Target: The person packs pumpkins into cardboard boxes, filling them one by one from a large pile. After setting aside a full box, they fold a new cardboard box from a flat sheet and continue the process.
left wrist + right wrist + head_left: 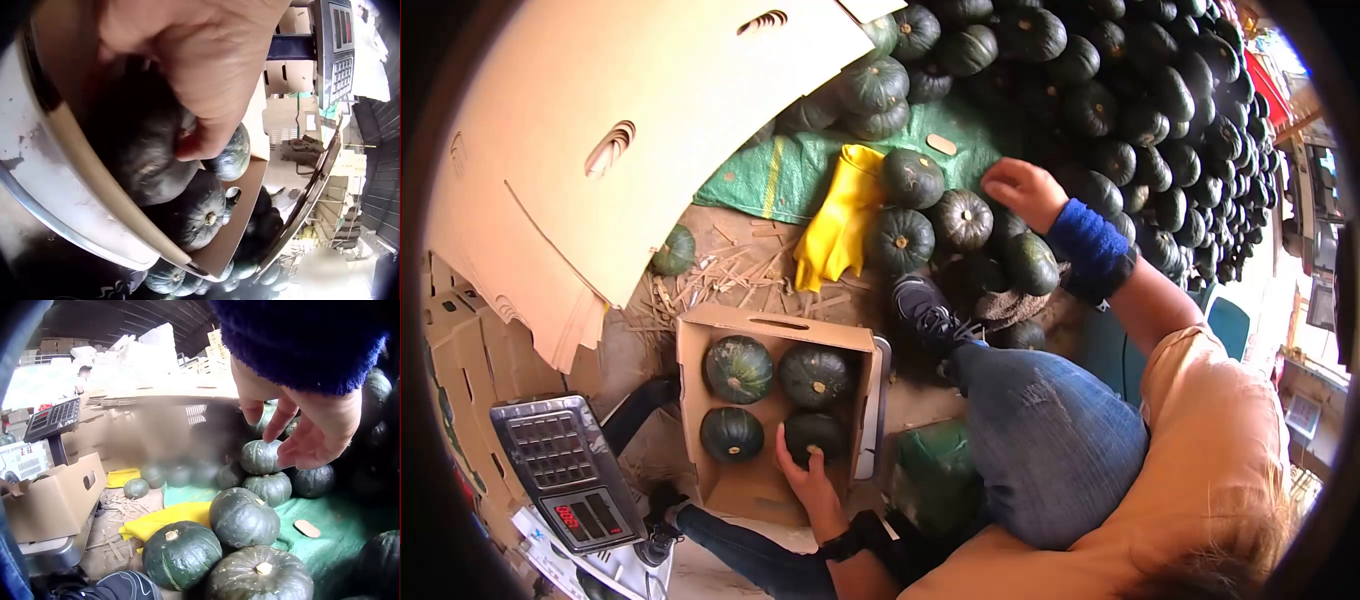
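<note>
A cardboard box point(702, 470) holds several dark green kabocha squashes. My left hand point(812, 490) grips the kabocha squash point(818, 432) nearest me on the right side of the box. In the left wrist view its thumb and fingers curl over this squash point(147, 165), and part of it is hidden beneath them. My right hand point(1025, 192), wearing a blue wristband point(1088, 245), hangs relaxed beside loose squashes point(963, 220) on the floor. The right wrist view shows its fingers point(294, 434) bent loosely with nothing in them.
Beneath the box is a scale platform point(53, 553); its keypad and lit display point(570, 475) stand to the left. Flat cardboard sheets point(650, 90) cover the upper left. Yellow cloth point(843, 225) and green sheeting point(750, 185) lie near a large squash pile point(1140, 90).
</note>
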